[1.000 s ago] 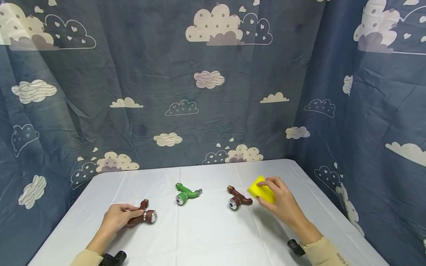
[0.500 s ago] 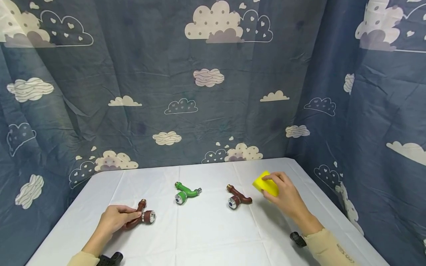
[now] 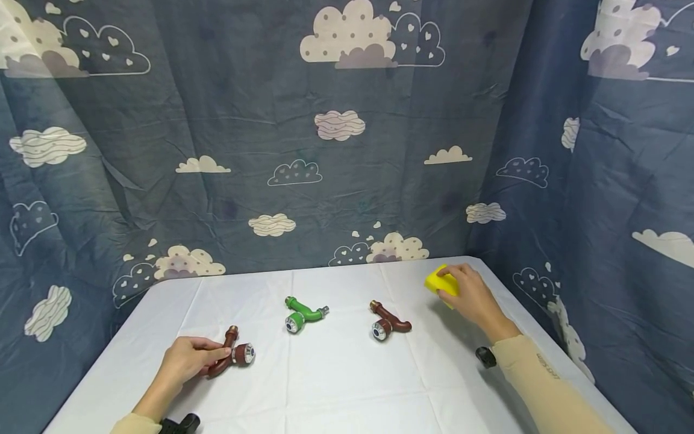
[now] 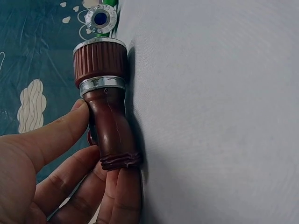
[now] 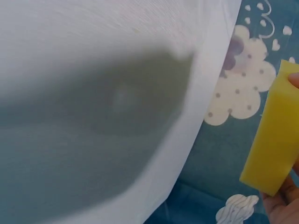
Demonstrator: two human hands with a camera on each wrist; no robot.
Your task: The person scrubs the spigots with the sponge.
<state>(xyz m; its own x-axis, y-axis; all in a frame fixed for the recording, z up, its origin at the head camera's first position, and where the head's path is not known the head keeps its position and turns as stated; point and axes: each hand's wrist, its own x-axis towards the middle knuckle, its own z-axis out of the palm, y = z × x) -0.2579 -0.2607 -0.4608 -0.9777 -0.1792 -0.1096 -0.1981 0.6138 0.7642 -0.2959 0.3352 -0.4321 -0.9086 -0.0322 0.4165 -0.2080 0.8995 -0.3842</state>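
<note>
My left hand (image 3: 187, 360) grips a dark red-brown faucet (image 4: 108, 116) at the left of the table, thumb on one side and fingers curled under its body. Its ribbed knob with a chrome rim faces right in the head view. A yellow sponge (image 3: 441, 284) is pinched between the thumb and fingers of my right hand (image 3: 475, 296), raised over the table's far right part. The right wrist view shows the sponge (image 5: 273, 135) at its right edge, with a shadow cast on the cloth below.
A green faucet (image 3: 306, 314) lies near the table's middle. To its right lies a second red-brown faucet (image 3: 389, 321). A white cloth covers the table (image 3: 347, 374); a dark blue curtain (image 3: 238, 132) with cloud prints hangs behind it and along both sides.
My right hand has carried the sponge away from the second red-brown faucet, rightward and toward the far edge. My left hand stays about where it was, holding its faucet.
</note>
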